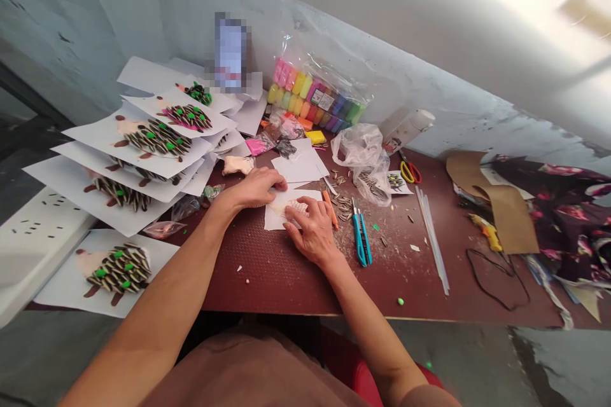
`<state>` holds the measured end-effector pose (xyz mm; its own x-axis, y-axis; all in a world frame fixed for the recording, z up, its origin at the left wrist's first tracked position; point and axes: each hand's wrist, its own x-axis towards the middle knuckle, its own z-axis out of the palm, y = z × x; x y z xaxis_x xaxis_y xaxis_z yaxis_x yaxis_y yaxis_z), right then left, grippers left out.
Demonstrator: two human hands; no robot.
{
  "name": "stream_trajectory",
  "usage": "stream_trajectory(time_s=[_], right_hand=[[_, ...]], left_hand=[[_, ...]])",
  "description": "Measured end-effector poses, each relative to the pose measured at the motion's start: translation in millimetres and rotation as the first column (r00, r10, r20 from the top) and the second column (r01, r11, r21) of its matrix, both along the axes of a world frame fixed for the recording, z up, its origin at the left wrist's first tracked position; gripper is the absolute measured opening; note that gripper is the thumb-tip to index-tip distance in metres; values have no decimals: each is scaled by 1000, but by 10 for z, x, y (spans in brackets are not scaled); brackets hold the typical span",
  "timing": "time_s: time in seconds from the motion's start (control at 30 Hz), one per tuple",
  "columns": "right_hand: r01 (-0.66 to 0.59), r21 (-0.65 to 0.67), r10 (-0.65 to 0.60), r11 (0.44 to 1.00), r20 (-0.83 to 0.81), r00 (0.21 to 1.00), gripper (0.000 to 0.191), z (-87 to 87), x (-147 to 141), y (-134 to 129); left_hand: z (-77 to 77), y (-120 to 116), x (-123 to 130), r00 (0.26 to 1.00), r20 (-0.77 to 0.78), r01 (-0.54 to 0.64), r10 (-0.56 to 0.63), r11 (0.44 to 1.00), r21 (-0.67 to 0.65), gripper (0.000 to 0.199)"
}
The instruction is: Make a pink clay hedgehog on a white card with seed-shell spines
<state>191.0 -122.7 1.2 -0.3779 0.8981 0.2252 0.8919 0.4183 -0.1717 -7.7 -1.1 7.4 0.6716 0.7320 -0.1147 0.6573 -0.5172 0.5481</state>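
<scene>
A small white paper (273, 221) with a pale, textured shape on it lies on the dark red table (286, 286). My left hand (260, 187) rests at the paper's upper left, fingers bent; what is under its fingertips is hidden. With fingers spread, my right hand (312, 229) touches the pale shape from the right. An orange stick-like tool (330, 210) lies just beyond my right hand. Sunflower seeds (344, 206) are scattered beside it. More white sheets (300, 162) lie behind the paper.
Stacked papers with seed hedgehogs (162, 140) fill the left. Behind are clay packs (315, 98), a phone (230, 54) and a plastic bag (365, 152). Rightward lie blue cutters (361, 238), scissors (410, 172), glue sticks (433, 241), a yellow glue gun (489, 232) and cloth (563, 216).
</scene>
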Motion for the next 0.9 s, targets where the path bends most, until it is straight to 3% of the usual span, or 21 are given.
stream_trajectory(time_s=[0.73,0.9], right_hand=[[-67,-17,68,998,45,997,29,20,-20,5],[-30,4,30,1000,-11,999,27,27,-2,-22]], left_hand=[[-17,1,-2,1000,0,1,-1,1000,28,41],[-31,10,3,1000,-3,11,-11,1000,29,42]])
